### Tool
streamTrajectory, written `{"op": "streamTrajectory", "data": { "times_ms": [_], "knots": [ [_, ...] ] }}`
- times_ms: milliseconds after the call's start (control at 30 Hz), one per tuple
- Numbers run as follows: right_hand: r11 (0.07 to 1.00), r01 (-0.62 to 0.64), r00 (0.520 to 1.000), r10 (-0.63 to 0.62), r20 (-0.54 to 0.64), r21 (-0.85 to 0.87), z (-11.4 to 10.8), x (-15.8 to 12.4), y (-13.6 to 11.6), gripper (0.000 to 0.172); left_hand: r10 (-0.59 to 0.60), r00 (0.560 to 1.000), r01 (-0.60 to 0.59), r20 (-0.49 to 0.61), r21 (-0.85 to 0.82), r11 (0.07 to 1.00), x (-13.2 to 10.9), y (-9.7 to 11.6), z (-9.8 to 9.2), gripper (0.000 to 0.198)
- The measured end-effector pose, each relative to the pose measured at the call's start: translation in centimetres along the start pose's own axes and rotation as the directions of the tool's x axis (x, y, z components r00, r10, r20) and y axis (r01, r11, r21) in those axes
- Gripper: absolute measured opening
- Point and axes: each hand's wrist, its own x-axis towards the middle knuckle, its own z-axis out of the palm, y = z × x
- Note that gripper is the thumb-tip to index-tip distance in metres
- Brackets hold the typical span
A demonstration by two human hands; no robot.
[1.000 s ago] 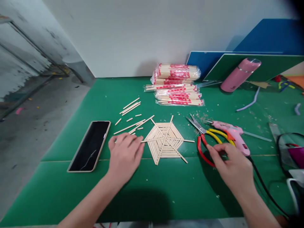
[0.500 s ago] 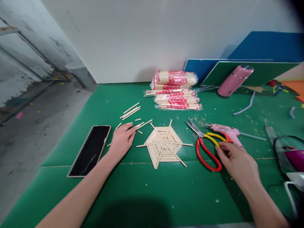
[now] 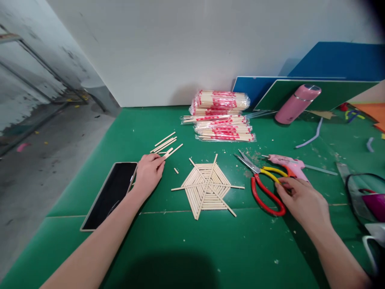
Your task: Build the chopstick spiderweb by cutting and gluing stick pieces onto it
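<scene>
A web-shaped piece of wooden sticks (image 3: 207, 186) lies flat on the green table. To its left, my left hand (image 3: 148, 170) is closed round some short sticks (image 3: 173, 151), whose ends stick out past the fingertips. Several loose sticks (image 3: 164, 144) lie just beyond that hand. On the right, my right hand (image 3: 303, 200) pinches the yellow handle of the scissors (image 3: 269, 196). The scissors have red and yellow handles, and their blades are parted, pointing up and left. A pink glue gun (image 3: 288, 162) rests just behind my right hand.
Wrapped chopstick bundles (image 3: 222, 116) are piled near the white wall panel. A pink bottle (image 3: 297, 104) leans by the green and blue boards. A phone (image 3: 110, 196) lies at the left, with a stick scrap (image 3: 176, 170) beside the web. Cables and a purple object (image 3: 374, 204) are at the right edge.
My left hand has moved a little up and left with the sticks, closer to the loose ones. The scissors have shifted slightly right with my right hand.
</scene>
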Motion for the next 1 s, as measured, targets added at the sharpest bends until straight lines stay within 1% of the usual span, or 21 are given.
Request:
{"op": "streamTrajectory", "data": {
  "times_ms": [267,400,467,500,533,567,667,767,833,900,967,1000],
  "knots": [
    [0.999,-0.003,1.0,0.003,-0.003,0.035,0.3,1.1,1.2,0.023,-0.024,1.0,0.024,0.008,0.021,0.999,-0.1,0.1,-0.1,0.028],
    [0.999,-0.019,1.0,0.02,-0.024,0.05,-0.1,1.1,0.9,0.026,-0.029,0.999,0.028,0.02,0.03,0.999,-0.1,0.3,-0.3,0.028],
    [0.997,-0.037,0.997,0.042,-0.065,0.074,-0.5,0.7,0.0,0.033,-0.03,0.999,0.029,0.029,0.034,0.999,0.0,0.4,-0.3,0.028],
    [0.993,-0.039,0.995,0.049,-0.092,0.107,-0.8,0.4,-0.7,0.035,-0.029,0.999,0.028,0.034,0.035,0.999,0.1,0.4,-0.3,0.027],
    [0.986,-0.02,0.995,0.036,-0.094,0.165,-1.1,0.1,-1.6,0.034,-0.028,0.999,0.026,0.039,0.035,0.999,0.2,0.4,-0.2,0.027],
    [0.973,0.017,0.995,0.005,-0.096,0.23,-1.4,-0.2,-2.5,0.031,-0.026,0.999,0.025,0.041,0.034,0.999,0.4,0.3,0.0,0.027],
    [0.874,0.141,0.988,-0.153,-0.012,0.464,-2.0,-1.2,-5.7,0.023,-0.025,0.999,0.025,0.036,0.025,0.999,1.1,0.1,0.2,0.026],
    [0.788,0.179,0.963,-0.264,0.061,0.589,-2.3,-2.0,-8.4,0.019,-0.051,0.998,0.051,-0.022,0.018,0.999,1.5,0.4,-0.5,0.026],
    [0.752,0.188,0.947,-0.309,0.086,0.632,-2.4,-2.3,-9.6,0.013,-0.074,0.994,0.075,-0.083,0.009,0.997,1.2,1.5,-1.5,0.028],
    [0.736,0.19,0.927,-0.352,0.127,0.649,-2.5,-2.6,-10.2,0.009,-0.066,0.992,0.064,-0.112,-0.016,0.998,0.3,3.5,-2.8,0.026],
    [0.734,0.195,0.904,-0.391,0.171,0.65,-2.4,-3.0,-10.5,0.009,-0.012,0.995,0.005,-0.102,-0.064,0.998,-1.2,6.1,-3.9,0.019],
    [0.735,0.199,0.897,-0.404,0.182,0.648,-2.3,-3.2,-10.5,0.01,0.052,0.996,-0.062,-0.079,-0.142,0.988,-2.0,7.5,-4.4,0.015]
  ]
}}
